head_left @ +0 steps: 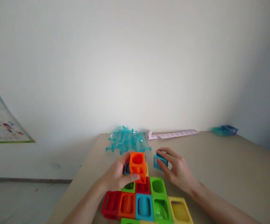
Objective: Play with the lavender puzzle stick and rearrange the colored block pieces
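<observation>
My left hand (pixel 118 172) grips an orange hollow block (pixel 137 168) with a round hole in its top, holding it over a group of coloured blocks. To the right, my right hand (pixel 175 166) has its fingers around a blue hollow block (pixel 158 161). Below them on the table sit a red block (pixel 111 204), a lower orange block (pixel 127 205), a light blue block (pixel 144 207), green blocks (pixel 158 185) and a yellow block (pixel 180 210), set side by side. The orange block and my left hand partly hide the blocks behind them.
Clear teal plastic pieces (pixel 127 140) lie in a heap at the table's back edge. Beside them is a purple checked strip (pixel 174 134). A dark blue container (pixel 229 129) and teal pieces (pixel 219 131) stand at the back right. The wall rises behind the table (pixel 219 161).
</observation>
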The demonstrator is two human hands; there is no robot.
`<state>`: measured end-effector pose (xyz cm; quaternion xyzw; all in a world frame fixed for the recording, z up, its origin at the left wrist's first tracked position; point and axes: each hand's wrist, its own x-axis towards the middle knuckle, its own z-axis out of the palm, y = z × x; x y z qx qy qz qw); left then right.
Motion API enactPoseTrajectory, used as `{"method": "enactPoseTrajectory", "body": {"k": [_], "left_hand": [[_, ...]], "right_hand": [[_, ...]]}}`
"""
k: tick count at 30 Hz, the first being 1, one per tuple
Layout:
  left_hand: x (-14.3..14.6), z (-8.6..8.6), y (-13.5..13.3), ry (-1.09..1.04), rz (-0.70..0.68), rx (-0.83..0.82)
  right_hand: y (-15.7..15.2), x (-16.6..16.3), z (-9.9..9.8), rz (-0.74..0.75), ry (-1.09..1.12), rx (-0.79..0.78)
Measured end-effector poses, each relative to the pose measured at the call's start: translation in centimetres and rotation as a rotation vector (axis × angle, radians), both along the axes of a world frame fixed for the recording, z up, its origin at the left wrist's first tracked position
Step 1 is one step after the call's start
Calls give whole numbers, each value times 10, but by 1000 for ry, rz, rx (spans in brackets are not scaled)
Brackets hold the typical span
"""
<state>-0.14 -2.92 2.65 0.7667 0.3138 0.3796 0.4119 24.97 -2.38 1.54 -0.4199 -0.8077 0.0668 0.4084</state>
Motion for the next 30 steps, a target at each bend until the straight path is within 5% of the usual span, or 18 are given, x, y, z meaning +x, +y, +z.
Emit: {"method": "enactPoseTrajectory", "body": {"k": [5, 9, 16, 20, 25, 30], "left_hand": [[-1, -3, 1, 17, 97, 52], [0, -4, 2, 23, 163, 28], [0, -7, 1, 93, 188, 35], [-2, -7, 0, 146, 158, 48], [-2, -7, 0, 156, 132, 49], [-3, -8, 1, 163, 129, 53]], "right_hand": [[-3, -2, -2, 166, -94, -97], [-14, -4, 9, 192, -83, 25], [-50, -14, 55, 774, -422, -54], [-58, -20, 60, 798, -481, -54], [-58, -30, 37, 765, -533, 134], [-60, -33, 39, 743, -581, 75]]}}
